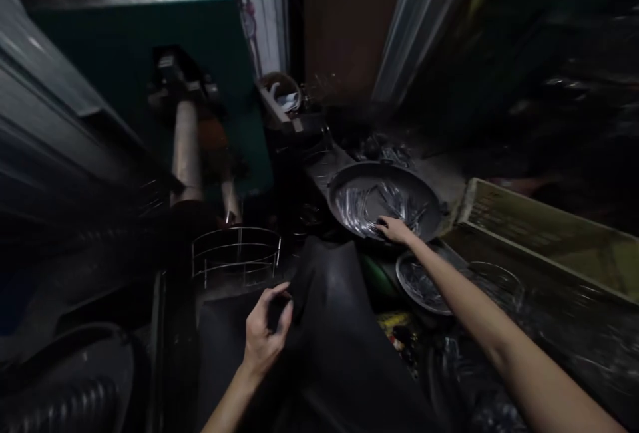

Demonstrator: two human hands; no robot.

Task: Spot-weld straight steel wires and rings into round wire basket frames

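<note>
My right hand [396, 228] reaches into a wide grey basin [422, 183], with its fingers curled at the near side of a heap of thin shiny metal pieces [354, 207]. Blur and dim light hide what lies between those fingertips. Over my lap, which is covered by a dark apron [334, 326], my left hand [267, 326] is raised with the thumb and fingers bent in a loose curve. A gap shows between them, and I see nothing held there. The fingertips of the left hand look darkened.
A green machine [100, 47] with a pale cylindrical bar [186, 147] stands ahead on the left. Below it is a round wire rack [237, 228]. To the right are a smaller bowl [419, 280] of shiny pieces and a yellowish crate [549, 220]. Another round container [124, 353] sits lower left.
</note>
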